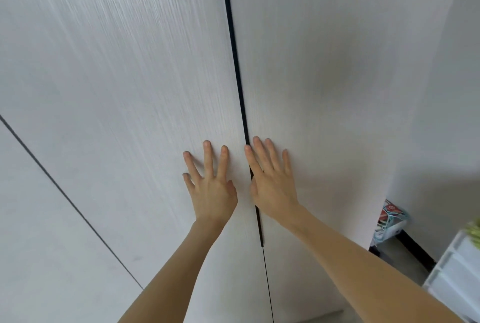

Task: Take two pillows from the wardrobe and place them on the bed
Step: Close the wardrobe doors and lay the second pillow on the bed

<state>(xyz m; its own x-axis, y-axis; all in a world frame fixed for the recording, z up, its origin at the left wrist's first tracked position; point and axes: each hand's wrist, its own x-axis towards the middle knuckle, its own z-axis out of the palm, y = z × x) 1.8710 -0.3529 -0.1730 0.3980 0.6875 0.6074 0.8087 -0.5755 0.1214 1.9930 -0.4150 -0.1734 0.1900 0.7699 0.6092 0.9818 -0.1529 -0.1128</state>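
My left hand (211, 187) and right hand (272, 183) press flat, fingers straight, holding nothing, either side of the closed wardrobe's (117, 76) seam (235, 63); pillows unseen, likely soft, light, best hugged.

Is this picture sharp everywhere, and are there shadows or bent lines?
Head view: both hands, left hand and right hand, look sharp on the wardrobe doors; the door grain upper left is streaked; a soft grey shadow lies on the right door; the dark seam leans from wide-angle distortion.
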